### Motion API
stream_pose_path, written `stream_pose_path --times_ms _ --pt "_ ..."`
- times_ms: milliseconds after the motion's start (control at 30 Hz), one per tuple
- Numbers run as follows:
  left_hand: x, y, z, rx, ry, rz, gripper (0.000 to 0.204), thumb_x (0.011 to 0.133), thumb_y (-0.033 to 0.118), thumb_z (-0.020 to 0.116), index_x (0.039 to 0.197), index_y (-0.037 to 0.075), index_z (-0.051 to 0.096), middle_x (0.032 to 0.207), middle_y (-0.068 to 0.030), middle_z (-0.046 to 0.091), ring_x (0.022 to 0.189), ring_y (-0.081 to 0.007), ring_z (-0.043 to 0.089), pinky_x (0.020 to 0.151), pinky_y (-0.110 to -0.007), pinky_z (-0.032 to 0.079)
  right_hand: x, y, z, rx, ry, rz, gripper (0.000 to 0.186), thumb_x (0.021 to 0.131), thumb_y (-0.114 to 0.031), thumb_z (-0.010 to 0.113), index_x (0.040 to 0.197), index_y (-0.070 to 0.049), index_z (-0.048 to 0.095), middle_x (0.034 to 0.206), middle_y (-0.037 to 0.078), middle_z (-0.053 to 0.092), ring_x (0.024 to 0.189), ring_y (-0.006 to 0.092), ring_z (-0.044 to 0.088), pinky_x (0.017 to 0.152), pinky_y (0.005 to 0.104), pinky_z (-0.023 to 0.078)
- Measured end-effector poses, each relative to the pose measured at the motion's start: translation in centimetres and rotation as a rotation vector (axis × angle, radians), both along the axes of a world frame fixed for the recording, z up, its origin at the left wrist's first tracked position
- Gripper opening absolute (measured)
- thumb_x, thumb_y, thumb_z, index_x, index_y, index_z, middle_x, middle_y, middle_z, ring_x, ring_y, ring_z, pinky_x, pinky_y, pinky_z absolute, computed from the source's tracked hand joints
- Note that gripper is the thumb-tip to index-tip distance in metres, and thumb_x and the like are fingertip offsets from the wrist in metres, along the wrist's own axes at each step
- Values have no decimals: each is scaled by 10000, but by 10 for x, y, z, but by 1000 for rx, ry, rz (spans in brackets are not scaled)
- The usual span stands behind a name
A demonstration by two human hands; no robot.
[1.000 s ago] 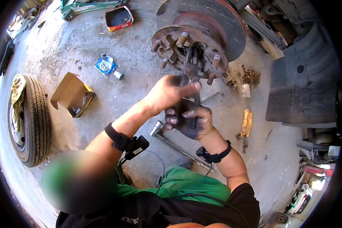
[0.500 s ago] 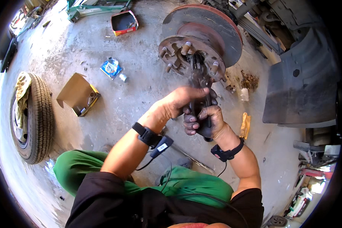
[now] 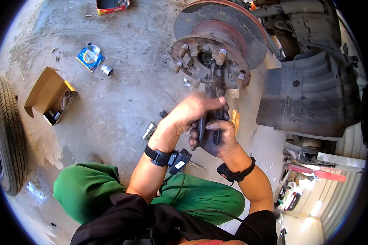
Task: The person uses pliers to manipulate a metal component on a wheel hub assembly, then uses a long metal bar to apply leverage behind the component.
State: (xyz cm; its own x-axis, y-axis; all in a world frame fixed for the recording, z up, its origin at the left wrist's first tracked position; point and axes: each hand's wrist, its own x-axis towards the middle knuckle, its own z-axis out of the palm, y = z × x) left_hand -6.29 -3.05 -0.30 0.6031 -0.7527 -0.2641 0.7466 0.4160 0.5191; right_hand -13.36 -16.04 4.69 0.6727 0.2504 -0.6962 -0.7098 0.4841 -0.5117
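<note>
A pair of dark, greasy pliers points into the centre of a rusty wheel hub, its jaw tips partly hidden in the bore. Several wheel studs stick out of the hub face, and a worn brake disc sits behind it. My left hand is closed over the pliers from the left, thumb stretched across them. Below it, my right hand wraps round the black handles, which stand slightly apart. Both hands are smeared with grease.
A dark splash guard hangs at the right. On the floor lie an open cardboard box with metal parts, a blue packet, a small metal cylinder, a socket-like metal piece and a yellow item. A tyre stands far left.
The view has shifted, so floor items sit farther left. The studs appear at different places round the hub face. Both hands keep hold of the pliers, whose handles look farther apart.
</note>
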Motion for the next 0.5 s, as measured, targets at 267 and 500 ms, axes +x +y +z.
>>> stream_pose_path --times_ms 267,500 --pt "-3 -16 -4 -214 85 53 361 943 316 682 1050 -26 639 930 -81 679 798 -151 638 706 -297 526 -6 4 31 -746 -173 98 538 893 -224 647 1340 4 453 1175 118 613 1027 241 647 868 391 563" --pt "-8 -35 -7 -217 69 109 443 967 407 631 1073 -23 658 992 -73 679 888 -135 623 814 -280 495 -7 31 25 -1692 -155 554 685 714 -149 809 1273 35 460 1199 206 592 1114 320 608 906 410 513"
